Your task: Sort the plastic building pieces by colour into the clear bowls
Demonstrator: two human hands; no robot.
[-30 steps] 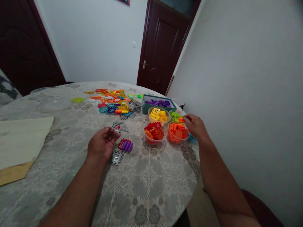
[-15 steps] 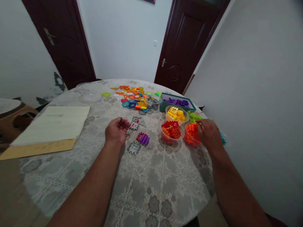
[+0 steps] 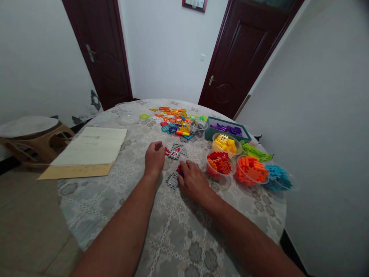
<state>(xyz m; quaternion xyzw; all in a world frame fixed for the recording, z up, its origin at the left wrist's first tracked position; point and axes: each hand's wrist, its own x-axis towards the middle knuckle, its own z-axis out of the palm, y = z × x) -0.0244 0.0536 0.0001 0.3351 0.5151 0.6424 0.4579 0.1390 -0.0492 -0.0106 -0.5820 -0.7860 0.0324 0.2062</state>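
My left hand point(image 3: 155, 158) is curled above the table, closed on a red plastic interlocking piece point(image 3: 166, 151) that shows at its fingertips. Just right of it lie a white-grey window piece point(image 3: 174, 154) and some grey notched pieces. My right hand point(image 3: 192, 177) has its fingers bent over a red and purple building piece point(image 3: 180, 169), mostly hidden beneath them. A grey square notched tile point(image 3: 172, 181) lies flat beside its thumb.
Clear tubs hold red pieces point(image 3: 218, 163), yellow pieces point(image 3: 225, 144), orange pieces point(image 3: 250, 169) and blue pieces point(image 3: 278, 177). A green box point(image 3: 211, 134) contains purple pieces. Mixed pieces point(image 3: 175, 119) lie scattered at the back. Paper sheets point(image 3: 89, 146) rest at left.
My right hand has come from the orange tub at right to the red and purple piece in the middle. My left hand has turned and curled its fingers. The view has shifted.
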